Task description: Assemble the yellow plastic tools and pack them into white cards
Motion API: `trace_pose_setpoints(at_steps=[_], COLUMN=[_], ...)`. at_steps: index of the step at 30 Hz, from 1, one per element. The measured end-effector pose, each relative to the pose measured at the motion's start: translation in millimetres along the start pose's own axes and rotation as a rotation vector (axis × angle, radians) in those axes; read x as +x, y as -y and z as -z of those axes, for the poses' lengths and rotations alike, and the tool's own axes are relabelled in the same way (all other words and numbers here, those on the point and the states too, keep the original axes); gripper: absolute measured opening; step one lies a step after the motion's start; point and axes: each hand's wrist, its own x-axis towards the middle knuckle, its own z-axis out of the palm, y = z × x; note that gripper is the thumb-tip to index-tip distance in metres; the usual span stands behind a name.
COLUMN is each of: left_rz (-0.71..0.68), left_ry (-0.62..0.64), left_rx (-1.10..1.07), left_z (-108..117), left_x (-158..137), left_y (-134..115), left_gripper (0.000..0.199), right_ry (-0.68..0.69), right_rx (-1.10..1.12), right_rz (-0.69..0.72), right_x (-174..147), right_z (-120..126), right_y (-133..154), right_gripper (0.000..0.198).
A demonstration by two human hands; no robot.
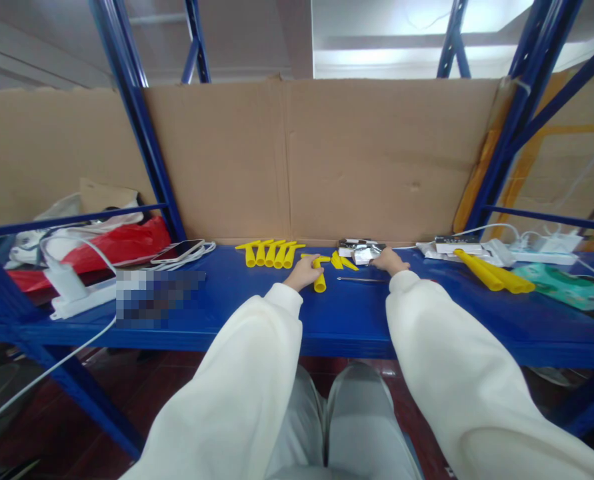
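Tubes (270,256), five, yellow: rowed left of the left fingers (313,266), apparently done | another tube (319,283): grasped by left fingers | yellow pieces (345,261): between both hands' fingers, seemingly remaining | right fingers (381,260): at silver packet (365,255), grip cannot be told

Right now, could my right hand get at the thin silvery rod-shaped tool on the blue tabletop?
Probably yes: the thin silvery rod-shaped tool lies close to your right hand on the blue tabletop, and no object seems to lie over it.
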Motion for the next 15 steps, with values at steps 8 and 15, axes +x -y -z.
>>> trace_pose_setpoints(at_steps=[8, 15], left_rz=[-0.026, -0.039], left_ry=[-0.003, -0.03], left_rx=[0.054, 0.053], left_z=[2, -1], left_x=[-2, 1], left_y=[-5, -1], left_gripper=[0.055, 0.056], right_ry=[0.048, 0.039], right_rx=[-0.043, -0.062], right_rz=[-0.128, -0.089], right_x=[-21, -24], right_z=[13, 10], right_y=[9, 10], right_gripper=[0.057, 0.058])
